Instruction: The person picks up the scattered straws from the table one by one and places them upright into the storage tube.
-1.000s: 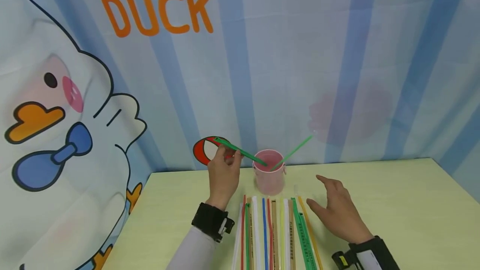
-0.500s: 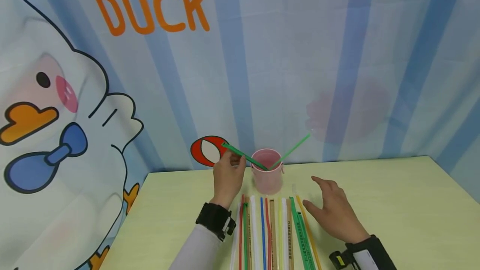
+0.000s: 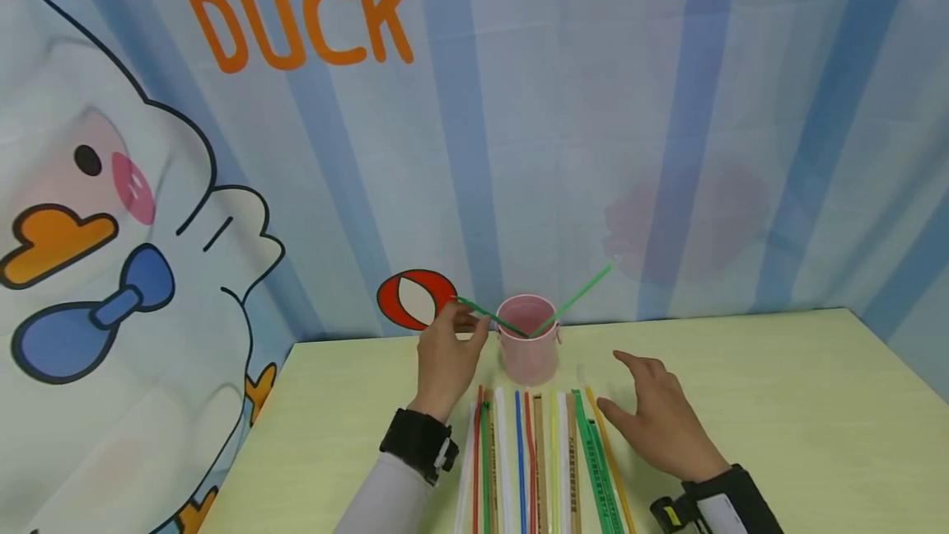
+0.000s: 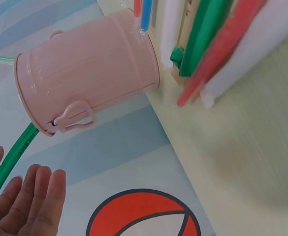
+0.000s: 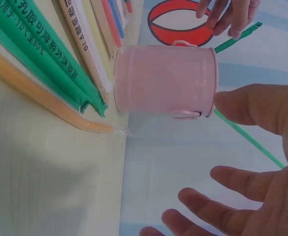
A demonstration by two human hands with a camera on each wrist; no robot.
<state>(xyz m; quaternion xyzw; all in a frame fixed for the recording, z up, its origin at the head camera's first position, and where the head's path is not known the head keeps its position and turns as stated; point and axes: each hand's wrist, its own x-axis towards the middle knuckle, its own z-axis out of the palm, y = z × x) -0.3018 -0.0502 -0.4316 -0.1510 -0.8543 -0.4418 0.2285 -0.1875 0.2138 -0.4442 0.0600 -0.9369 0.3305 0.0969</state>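
Note:
A small pink bucket [image 3: 528, 357] stands upright at the back of the table. From its mouth a green paper-wrapped straw [image 4: 16, 153] leans out to the left, and a thin light green straw [image 3: 586, 291] leans out to the right. My left hand [image 3: 450, 357] is beside the bucket's left rim, its thumb and fingers spread apart around the wrapped straw's outer end without pinching it. In the left wrist view the straw passes between the thumb and the loosely extended fingers [image 4: 38, 196]. My right hand [image 3: 663, 419] hovers to the right of the bucket, fingers spread, holding nothing.
In front of the bucket lies a row of several straws [image 3: 534, 460] in white, red, green, brown, blue, yellow and orange, some in printed wrappers. The pale yellow table [image 3: 815, 402] ends at a striped blue curtain [image 3: 563, 147] with a duck print and orange letters.
The left hand first shifts right with the wrapped straw, then its fingers loosen and part from it; the straw's outer end drops lower. The right hand stays nearly still.

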